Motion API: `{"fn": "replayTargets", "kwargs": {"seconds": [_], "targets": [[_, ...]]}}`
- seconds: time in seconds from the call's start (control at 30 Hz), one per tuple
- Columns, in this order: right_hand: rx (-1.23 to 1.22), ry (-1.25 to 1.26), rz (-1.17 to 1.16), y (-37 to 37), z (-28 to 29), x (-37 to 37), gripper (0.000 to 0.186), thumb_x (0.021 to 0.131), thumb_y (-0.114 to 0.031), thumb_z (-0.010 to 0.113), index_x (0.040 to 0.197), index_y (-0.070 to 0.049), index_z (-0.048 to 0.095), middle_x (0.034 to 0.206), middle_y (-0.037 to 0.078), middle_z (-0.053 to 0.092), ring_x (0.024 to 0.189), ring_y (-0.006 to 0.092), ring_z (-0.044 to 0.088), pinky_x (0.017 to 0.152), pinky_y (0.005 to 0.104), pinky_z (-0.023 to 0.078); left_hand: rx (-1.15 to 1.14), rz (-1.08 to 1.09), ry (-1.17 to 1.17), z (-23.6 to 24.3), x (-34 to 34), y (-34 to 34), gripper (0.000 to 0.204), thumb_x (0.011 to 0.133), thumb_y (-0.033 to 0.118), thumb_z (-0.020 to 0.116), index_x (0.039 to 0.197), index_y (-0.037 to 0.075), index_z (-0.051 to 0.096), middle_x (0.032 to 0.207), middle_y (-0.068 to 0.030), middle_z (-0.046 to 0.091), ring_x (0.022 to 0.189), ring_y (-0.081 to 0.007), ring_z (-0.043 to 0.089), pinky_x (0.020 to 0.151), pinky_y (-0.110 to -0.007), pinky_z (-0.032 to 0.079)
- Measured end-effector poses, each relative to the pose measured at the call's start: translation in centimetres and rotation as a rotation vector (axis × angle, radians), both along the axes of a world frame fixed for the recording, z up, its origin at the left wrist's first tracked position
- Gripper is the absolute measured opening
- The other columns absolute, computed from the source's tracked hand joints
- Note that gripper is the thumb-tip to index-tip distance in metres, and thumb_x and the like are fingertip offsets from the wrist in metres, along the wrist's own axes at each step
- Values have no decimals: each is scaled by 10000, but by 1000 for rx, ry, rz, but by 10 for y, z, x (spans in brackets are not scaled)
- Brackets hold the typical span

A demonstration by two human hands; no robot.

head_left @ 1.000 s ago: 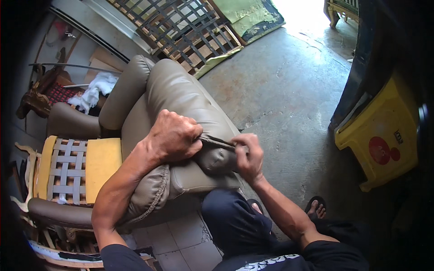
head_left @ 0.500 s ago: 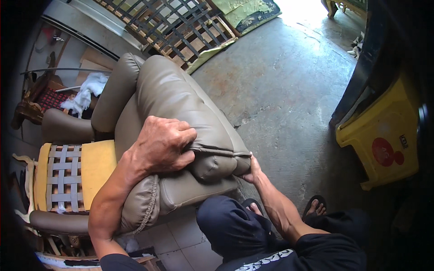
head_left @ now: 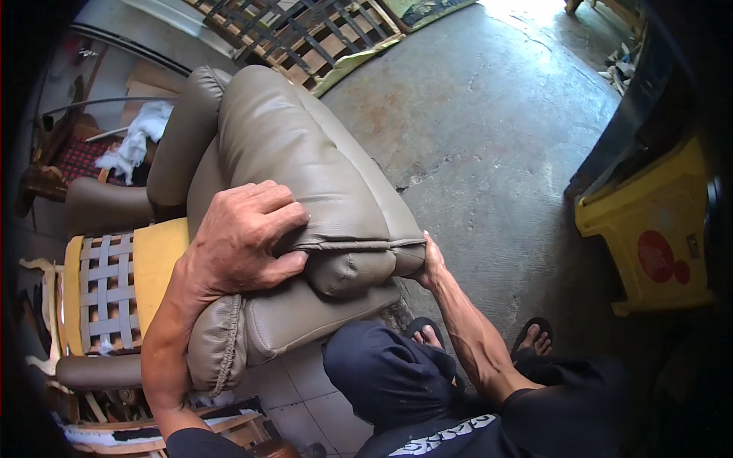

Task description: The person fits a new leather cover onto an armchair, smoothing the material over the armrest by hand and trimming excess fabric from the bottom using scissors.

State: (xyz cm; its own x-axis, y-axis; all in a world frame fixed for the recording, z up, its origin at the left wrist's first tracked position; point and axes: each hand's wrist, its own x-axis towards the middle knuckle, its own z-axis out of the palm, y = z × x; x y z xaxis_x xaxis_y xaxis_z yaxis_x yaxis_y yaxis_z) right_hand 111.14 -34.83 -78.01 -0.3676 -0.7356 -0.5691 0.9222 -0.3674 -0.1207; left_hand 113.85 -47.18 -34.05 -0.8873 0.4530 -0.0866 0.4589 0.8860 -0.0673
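Note:
A grey-brown leather sofa (head_left: 279, 141) with a plump padded backrest stands before me. My left hand (head_left: 244, 237) is closed on the inner side of the backrest, near its piped seam; its fingertips are partly hidden in the fold of leather. At the backrest's outer near corner, my right hand (head_left: 430, 261) wraps round the edge, its fingers mostly out of sight behind it. Between my hands a rounded padded end (head_left: 351, 273) shows under the seam. Below my left hand is a gathered, stitched leather edge (head_left: 227, 347) of the armrest.
At left stands a chair frame with grey webbing (head_left: 111, 294) and yellow foam (head_left: 160, 256). White stuffing (head_left: 141, 141) lies farther back. A webbed wooden frame (head_left: 313, 42) leans at the far side. On the right is a yellow plastic stool (head_left: 641, 237) on the concrete floor (head_left: 473, 145).
My left hand has shifted slightly left and up in view, still at the backrest. The whole scene has moved a little as my head turned. My right hand keeps its place on the corner.

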Motion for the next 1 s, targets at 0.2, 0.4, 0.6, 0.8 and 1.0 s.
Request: {"fn": "replayTargets", "kwargs": {"seconds": [0.2,0.4,0.6,0.8,1.0], "targets": [[175,112,60,6,-13,6,664,1023,-631,255,1465,-172,443,1486,119,470,1356,346,453,1054,660,377,-82,-50,-73,-13,-9,9,315,586,187,757,846,72,619,823,-82,596,778,-299,608,688,-397,503],[303,134,57,8,-31,6,630,1016,-614,349,1417,-147,484,1426,124,515,1249,324,548,986,589,476,-6,-23,-133,-11,-14,10,385,603,179,794,938,65,643,927,-104,628,863,-316,626,772,-409,522],[462,150,89,17,-42,11,556,1017,-550,426,1219,-52,567,1080,135,667,874,268,683,670,415,604,59,59,-173,-5,-6,2,516,642,213,834,1111,67,676,1165,-153,657,1098,-331,631,945,-417,522],[513,243,102,30,-71,26,562,1031,-537,383,1041,-22,607,830,133,680,645,246,669,549,367,582,35,59,-253,-5,-11,4,542,704,283,834,1175,69,674,1295,-171,620,1210,-349,590,1022,-428,485],[497,388,206,36,-67,27,578,1043,-517,351,1007,5,597,804,142,676,615,245,669,550,380,582,85,145,-357,-5,-14,3,585,834,386,745,1311,72,619,1388,-203,564,1322,-364,508,1112,-438,407]]}}
